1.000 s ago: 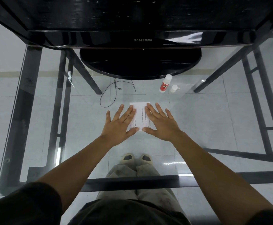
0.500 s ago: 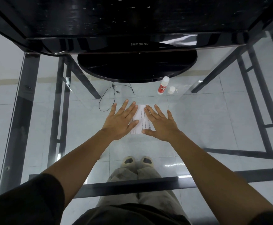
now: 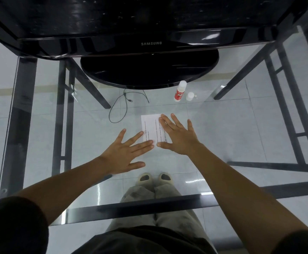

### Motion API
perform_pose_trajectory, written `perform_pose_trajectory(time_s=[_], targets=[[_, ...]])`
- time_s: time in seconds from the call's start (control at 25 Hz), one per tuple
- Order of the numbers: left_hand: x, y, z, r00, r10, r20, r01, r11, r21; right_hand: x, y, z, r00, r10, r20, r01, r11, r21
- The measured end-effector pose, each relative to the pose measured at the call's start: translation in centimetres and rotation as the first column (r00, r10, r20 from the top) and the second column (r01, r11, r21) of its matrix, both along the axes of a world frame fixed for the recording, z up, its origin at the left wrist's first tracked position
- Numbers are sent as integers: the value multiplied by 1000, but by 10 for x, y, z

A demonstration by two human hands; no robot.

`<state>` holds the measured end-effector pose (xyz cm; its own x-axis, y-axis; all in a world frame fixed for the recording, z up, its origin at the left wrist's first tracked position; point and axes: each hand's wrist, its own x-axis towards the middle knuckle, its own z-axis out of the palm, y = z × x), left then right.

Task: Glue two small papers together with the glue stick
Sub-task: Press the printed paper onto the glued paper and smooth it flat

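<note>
Left hand (image 3: 125,154) slid off paper (image 3: 150,128), fingers spread flat on glass desk (image 3: 223,129), tips at paper edge. Right hand (image 3: 179,137) flat, open, pressing paper mid-desk. Glue stick (image 3: 180,91) toward far edge.

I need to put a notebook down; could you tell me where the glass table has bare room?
Free: right of the right hand, and left of the left hand. Crowded: around the paper, glue stick and monitor base.

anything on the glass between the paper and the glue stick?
No. In the head view, the stretch between the paper and the glue stick is bare glass; the cap lies right of the stick.
</note>
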<state>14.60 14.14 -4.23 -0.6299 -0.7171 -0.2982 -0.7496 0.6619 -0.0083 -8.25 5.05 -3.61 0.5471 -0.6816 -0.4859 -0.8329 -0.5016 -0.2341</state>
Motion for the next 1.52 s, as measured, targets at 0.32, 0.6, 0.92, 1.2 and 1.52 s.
perform_pose_trajectory(time_s=[0.32, 0.6, 0.92, 1.2, 1.52], targets=[[-9, -47, -4, 899, 425, -104, -418, 905, 84, 1, 1, -2, 1000, -12, 17, 12, 1000, 9], [-3, -38, -10, 974, 224, -10, -225, 974, -29, -1, -1, 1, 1000, 13, -23, -13, 999, -31], [0, -13, -1, 999, 22, 40, -22, 1000, 16, -1, 0, 1, 999, 11, -39, -13, 998, -56], [-1, -3, 3, 998, 0, 57, -5, 996, 87, 4, 9, -3, 992, -115, 57, 120, 986, -112], [16, -45, 10, 957, 195, -213, -137, 957, 257, 4, 9, -10, 992, -111, 62, 116, 989, -95]])
